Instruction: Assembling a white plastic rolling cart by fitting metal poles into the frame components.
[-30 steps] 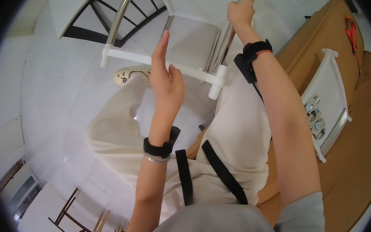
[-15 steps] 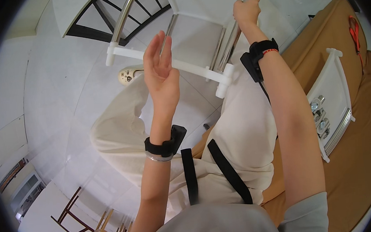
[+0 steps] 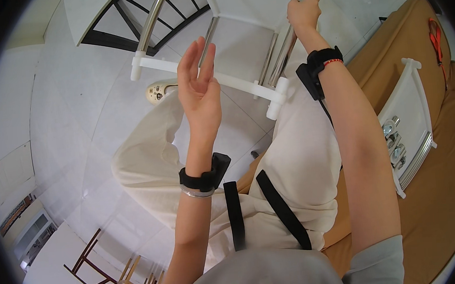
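In front of my knees stands a rack part with a white plastic end bar (image 3: 244,84) and shiny metal tubes. My right hand (image 3: 304,14) is wrapped round the upper part of the right metal tube (image 3: 285,54), near its far end. My left hand (image 3: 201,98) is raised with its fingers stretched out and holds nothing. It appears in front of the white bar; whether it touches the bar I cannot tell. On the left side another metal tube (image 3: 152,18) rises from the bar's corner. Thinner tubes show behind.
Beside me on a brown-covered seat (image 3: 363,96) lies a white panel (image 3: 419,100) with metal tubes (image 3: 415,167) and several shiny round fittings (image 3: 395,145). A red strap (image 3: 435,45) lies farther back. Wooden chairs (image 3: 95,256) stand at the lower left, a dark slatted frame (image 3: 115,40) beyond the rack.
My left hand has shifted very slightly, its fingers spreading a little more. My right hand keeps its hold on the tube, and the rack part stays in place.
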Demonstrator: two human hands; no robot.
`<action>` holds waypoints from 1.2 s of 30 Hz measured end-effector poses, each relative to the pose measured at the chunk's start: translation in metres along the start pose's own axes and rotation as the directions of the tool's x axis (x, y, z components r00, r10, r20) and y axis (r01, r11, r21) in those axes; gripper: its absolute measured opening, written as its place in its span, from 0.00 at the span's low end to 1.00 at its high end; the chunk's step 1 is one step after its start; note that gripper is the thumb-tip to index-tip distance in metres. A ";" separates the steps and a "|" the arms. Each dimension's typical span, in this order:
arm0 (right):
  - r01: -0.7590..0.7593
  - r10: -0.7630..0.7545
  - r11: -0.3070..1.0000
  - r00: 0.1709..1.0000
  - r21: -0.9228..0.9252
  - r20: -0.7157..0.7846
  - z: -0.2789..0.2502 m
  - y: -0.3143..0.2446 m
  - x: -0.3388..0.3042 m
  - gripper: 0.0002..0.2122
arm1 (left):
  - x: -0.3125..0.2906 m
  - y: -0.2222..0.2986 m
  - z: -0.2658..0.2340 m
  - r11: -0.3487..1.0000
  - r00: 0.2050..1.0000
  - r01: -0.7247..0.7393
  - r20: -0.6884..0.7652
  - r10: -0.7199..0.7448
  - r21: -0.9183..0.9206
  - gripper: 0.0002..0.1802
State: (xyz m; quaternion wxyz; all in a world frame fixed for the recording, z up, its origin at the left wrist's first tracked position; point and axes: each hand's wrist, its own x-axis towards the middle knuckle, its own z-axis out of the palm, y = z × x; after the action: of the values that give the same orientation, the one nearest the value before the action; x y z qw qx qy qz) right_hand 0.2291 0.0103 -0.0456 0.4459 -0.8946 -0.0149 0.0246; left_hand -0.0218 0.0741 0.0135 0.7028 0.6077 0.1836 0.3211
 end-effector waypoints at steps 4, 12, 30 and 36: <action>0.001 -0.001 1.000 1.000 0.000 -0.009 0.001 -0.002 0.001 0.16 | 0.001 0.000 -0.001 1.000 1.000 0.008 -0.013 -0.008 0.029 0.32; 0.006 -0.006 1.000 1.000 0.018 -0.020 0.002 -0.001 0.000 0.16 | 0.002 -0.002 -0.001 0.999 1.000 0.007 0.011 -0.008 0.045 0.31; -0.019 0.018 1.000 1.000 -0.010 -0.023 0.001 -0.004 -0.002 0.16 | 0.000 0.001 0.002 0.996 0.996 0.088 -0.002 -0.088 0.013 0.33; -0.012 0.011 1.000 1.000 -0.019 -0.023 0.002 -0.004 -0.001 0.16 | -0.001 -0.001 0.001 0.998 0.998 0.064 0.025 -0.064 0.006 0.33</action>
State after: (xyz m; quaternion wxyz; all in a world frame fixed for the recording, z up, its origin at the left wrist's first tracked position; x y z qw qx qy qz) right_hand 0.2275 0.0139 -0.0432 0.4375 -0.8991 -0.0049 0.0167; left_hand -0.0218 0.0722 0.0124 0.7135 0.6072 0.1950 0.2903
